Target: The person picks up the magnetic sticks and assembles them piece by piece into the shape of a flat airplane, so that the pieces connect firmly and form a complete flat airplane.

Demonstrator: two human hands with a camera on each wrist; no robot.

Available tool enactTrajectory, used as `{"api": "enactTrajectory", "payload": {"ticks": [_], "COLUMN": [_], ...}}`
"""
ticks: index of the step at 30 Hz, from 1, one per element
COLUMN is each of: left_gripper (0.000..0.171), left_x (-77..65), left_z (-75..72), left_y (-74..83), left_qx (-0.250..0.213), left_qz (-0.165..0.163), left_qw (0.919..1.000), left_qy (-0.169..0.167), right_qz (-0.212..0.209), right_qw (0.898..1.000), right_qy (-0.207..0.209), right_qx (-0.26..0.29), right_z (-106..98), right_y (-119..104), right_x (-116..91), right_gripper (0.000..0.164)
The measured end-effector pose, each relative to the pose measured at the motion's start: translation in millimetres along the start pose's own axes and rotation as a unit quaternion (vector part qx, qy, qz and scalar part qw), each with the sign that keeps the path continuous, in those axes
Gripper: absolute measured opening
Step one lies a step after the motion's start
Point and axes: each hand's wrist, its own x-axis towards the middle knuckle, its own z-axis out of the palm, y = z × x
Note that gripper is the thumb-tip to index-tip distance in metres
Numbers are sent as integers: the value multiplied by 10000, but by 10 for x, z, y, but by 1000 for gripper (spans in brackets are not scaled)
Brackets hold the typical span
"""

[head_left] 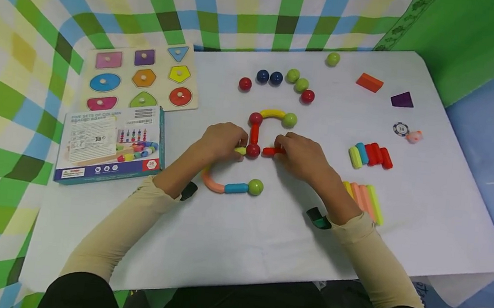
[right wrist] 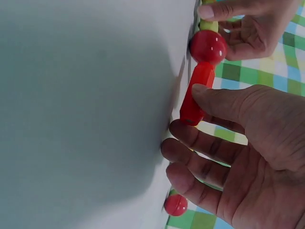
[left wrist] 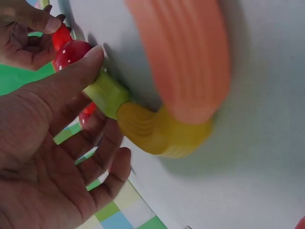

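Observation:
My left hand (head_left: 223,142) pinches a yellow-green stick (left wrist: 108,93) between thumb and finger, right beside a red ball (head_left: 253,150). From that stick a curved yellow piece (left wrist: 157,131) leads on to a curved orange piece (head_left: 213,183), a blue stick (head_left: 236,188) and a green ball (head_left: 255,187). With thumb and fingertips, my right hand (head_left: 302,157) holds a short red stick (right wrist: 196,95), its end close to the same red ball. Above this ball, another red stick (head_left: 255,134) runs up to a second red ball (head_left: 256,119), followed by a curved yellow piece (head_left: 273,113) and green ball (head_left: 290,120).
Several loose balls (head_left: 275,78) lie toward the back. At left, a box (head_left: 109,143) overlaps a wooden shape puzzle (head_left: 142,77). Short sticks (head_left: 372,155) and longer ones (head_left: 363,200) lie at right, with an orange block (head_left: 369,82), purple block (head_left: 402,99) and round token (head_left: 400,129) beyond.

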Motion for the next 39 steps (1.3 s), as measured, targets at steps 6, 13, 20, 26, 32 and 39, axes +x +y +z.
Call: {"api": "enactTrajectory", "payload": {"ticks": [6, 13, 20, 26, 32, 39], "left_gripper": [41, 41, 37, 36, 30, 31], "left_x": [49, 71, 77, 68, 115, 484], "left_z": [18, 22, 24, -22, -160, -340], "left_y": [58, 97, 138, 175, 231, 460], "left_qx": [176, 170, 254, 349, 443, 526], "left_qz": [255, 402, 454, 582, 632, 652], "left_qw": [9995, 9990, 9985, 9974, 9961, 9933], "left_qy": [62, 124, 165, 246, 419, 796], "right_qz": [-2, 79, 501, 1406, 2335, 2867], "right_qw": [9998, 9994, 9978, 9879, 9670, 9498], "right_qy": [106, 169, 125, 504, 948, 1180], "right_qx": [154, 283, 421, 428, 368, 426], "right_z": [9, -15, -168, -230, -187, -192], "right_y": [19, 87, 231, 594, 878, 1021], "right_x": [-61, -163, -527, -996, -1103, -889], "right_gripper": [29, 38, 40, 36, 42, 42]}}
